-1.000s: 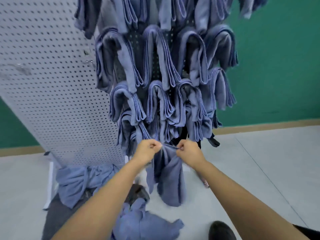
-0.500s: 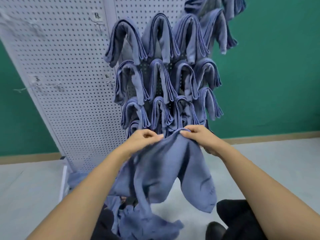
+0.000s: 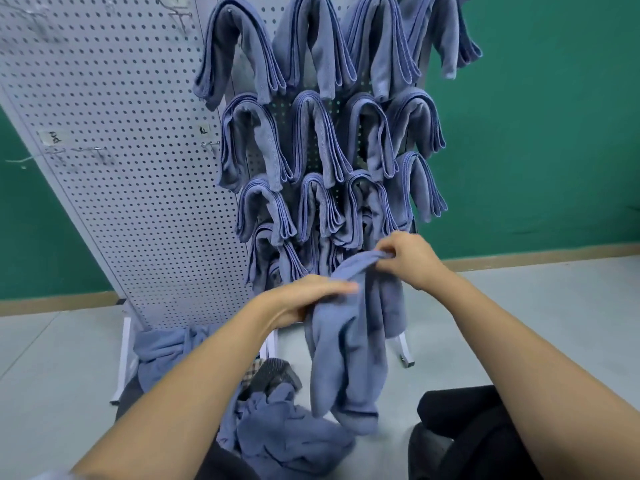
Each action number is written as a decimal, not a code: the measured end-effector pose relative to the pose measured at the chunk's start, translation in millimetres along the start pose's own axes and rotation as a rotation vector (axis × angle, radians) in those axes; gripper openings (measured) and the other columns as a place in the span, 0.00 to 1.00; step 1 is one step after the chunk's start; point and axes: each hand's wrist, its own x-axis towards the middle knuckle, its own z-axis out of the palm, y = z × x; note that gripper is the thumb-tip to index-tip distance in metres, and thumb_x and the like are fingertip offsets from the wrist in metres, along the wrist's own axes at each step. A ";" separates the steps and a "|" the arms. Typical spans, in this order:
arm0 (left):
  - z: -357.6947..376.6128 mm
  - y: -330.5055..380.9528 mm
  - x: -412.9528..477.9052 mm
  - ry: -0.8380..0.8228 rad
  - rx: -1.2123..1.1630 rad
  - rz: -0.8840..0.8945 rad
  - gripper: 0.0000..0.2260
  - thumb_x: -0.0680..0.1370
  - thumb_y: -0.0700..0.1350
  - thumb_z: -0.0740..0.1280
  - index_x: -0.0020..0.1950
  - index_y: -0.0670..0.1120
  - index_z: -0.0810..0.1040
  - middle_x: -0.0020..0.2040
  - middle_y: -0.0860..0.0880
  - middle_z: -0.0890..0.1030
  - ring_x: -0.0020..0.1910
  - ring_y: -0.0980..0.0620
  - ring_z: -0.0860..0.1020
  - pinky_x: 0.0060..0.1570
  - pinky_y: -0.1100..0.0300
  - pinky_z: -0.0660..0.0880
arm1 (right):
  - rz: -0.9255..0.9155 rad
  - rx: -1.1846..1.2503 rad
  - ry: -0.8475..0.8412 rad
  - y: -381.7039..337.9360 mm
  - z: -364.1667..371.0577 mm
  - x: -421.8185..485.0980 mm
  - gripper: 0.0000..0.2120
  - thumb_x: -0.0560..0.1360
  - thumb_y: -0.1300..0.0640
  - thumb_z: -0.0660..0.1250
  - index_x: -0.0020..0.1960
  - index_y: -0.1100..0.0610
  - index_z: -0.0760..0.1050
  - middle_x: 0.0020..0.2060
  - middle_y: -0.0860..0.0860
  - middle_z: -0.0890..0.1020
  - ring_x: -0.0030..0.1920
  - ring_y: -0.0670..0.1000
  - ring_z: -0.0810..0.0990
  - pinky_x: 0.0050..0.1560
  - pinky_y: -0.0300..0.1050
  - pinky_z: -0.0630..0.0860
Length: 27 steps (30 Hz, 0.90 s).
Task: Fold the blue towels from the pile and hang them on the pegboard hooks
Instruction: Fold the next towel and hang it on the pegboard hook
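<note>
Green wall (image 3: 536,133) behind pegboard (image 3: 121,168); right hand (image 3: 412,261) pinches blue towel (image 3: 346,358) top, left hand (image 3: 304,296) flat against it

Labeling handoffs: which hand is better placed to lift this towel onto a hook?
Right, likely. The right hand pinches the top fold of the towel, up by the hung towels; the left hand lies lower, fingers straight along the cloth.
</note>
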 end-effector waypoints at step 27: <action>-36.9 30.1 -19.8 0.146 -1.072 0.346 0.11 0.80 0.47 0.62 0.52 0.39 0.77 0.48 0.45 0.81 0.53 0.54 0.79 0.65 0.59 0.71 | 0.314 1.180 -0.399 -15.0 18.5 -20.1 0.10 0.74 0.50 0.68 0.49 0.55 0.82 0.44 0.50 0.83 0.46 0.47 0.80 0.55 0.44 0.77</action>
